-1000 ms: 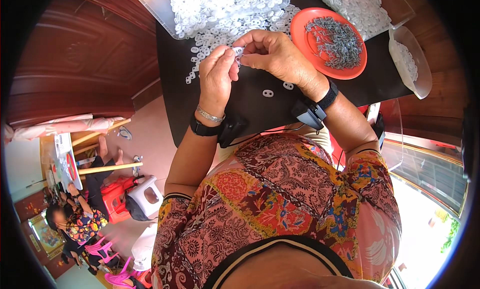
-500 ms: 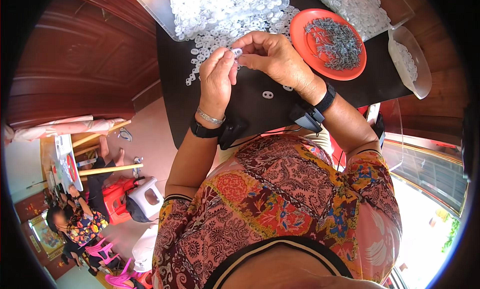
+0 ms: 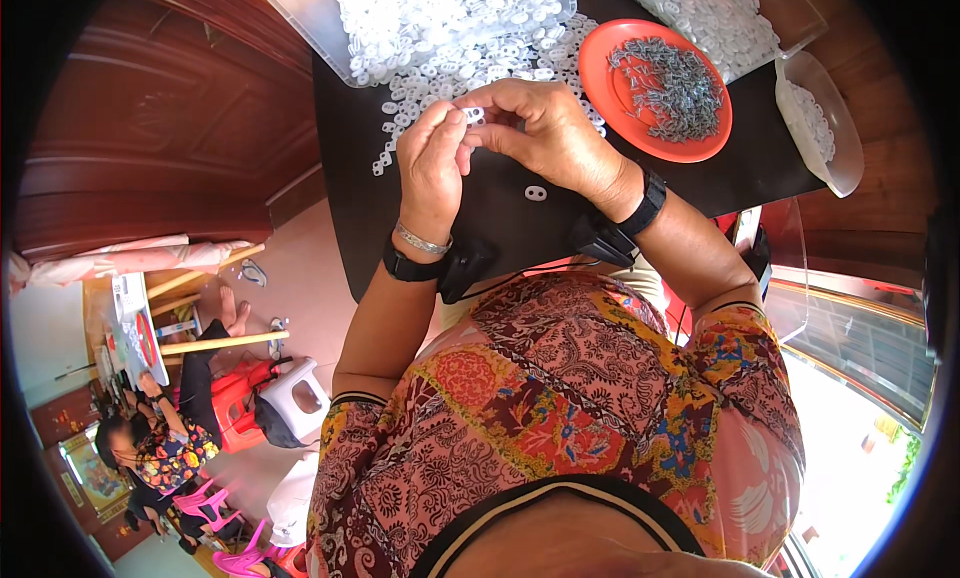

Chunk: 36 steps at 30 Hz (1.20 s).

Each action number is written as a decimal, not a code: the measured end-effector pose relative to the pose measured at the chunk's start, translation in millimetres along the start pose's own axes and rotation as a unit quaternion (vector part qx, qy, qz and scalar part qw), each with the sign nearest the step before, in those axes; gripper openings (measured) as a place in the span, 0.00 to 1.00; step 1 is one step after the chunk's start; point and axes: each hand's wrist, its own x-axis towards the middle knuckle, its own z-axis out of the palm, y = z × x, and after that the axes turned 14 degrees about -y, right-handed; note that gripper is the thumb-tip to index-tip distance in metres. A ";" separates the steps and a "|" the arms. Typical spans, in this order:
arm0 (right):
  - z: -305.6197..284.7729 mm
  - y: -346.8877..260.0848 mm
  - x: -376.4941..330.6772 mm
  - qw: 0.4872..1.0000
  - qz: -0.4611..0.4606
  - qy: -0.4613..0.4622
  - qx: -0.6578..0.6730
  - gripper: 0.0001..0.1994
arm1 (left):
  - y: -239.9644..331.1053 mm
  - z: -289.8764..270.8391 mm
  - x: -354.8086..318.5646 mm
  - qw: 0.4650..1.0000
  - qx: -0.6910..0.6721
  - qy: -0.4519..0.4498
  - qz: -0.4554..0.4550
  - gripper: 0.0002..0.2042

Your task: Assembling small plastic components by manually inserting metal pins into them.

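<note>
My left hand (image 3: 432, 163) is closed, pinching a small white two-hole plastic piece (image 3: 474, 115) between thumb and fingers. From the other side, my right hand (image 3: 550, 128) curls in, with its index finger and thumb closed around the same piece. Whether a screw is also between those fingertips cannot be made out. Beyond the hands lies a spread of similar white pieces (image 3: 430, 88) on the dark table (image 3: 370, 218). One loose white piece (image 3: 536, 193) rests nearer to me. An orange-red plate (image 3: 600, 68) to the right holds a heap of small grey metal screws (image 3: 680, 93).
A clear bin (image 3: 330, 53) full of white pieces stands at the back, with another clear container (image 3: 800, 23) at far right. A white scoop-shaped tray (image 3: 848, 153) sits by the right edge. Off to the left, another person (image 3: 170, 448) sits near stools (image 3: 295, 398).
Both hands have come slightly nearer to me, still around the white piece. My right hand has dropped a little, covering a loose piece seen before near its wrist.
</note>
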 end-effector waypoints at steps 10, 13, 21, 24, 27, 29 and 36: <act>-2.1 -1.2 -0.9 0.993 -0.084 0.017 -0.082 0.13 | 5.8 -1.4 -1.2 1.000 0.006 -0.027 0.008 0.15; -2.9 -0.6 -1.4 0.993 -0.087 0.009 -0.082 0.13 | 6.2 -0.8 -1.6 1.000 -0.008 -0.028 0.001 0.15; -4.6 -3.1 -4.5 0.992 -0.098 0.018 -0.081 0.08 | 3.8 6.2 -3.5 0.997 -0.070 -0.009 -0.010 0.14; -5.4 -4.4 -4.4 0.995 -0.085 0.014 -0.057 0.08 | 2.9 4.3 -2.9 0.999 -0.050 -0.016 -0.004 0.14; -5.2 -3.3 -1.9 0.993 -0.089 0.023 -0.069 0.09 | 1.5 2.5 0.8 0.999 -0.037 -0.013 -0.008 0.14; -6.5 -9.1 -1.9 0.996 -0.068 0.027 -0.060 0.09 | 0.4 -0.2 -0.1 1.000 -0.015 -0.015 0.009 0.12; -102.8 -45.2 1.0 0.947 -0.048 0.186 -0.258 0.06 | 2.5 -7.6 -0.6 0.998 -0.051 0.033 0.029 0.14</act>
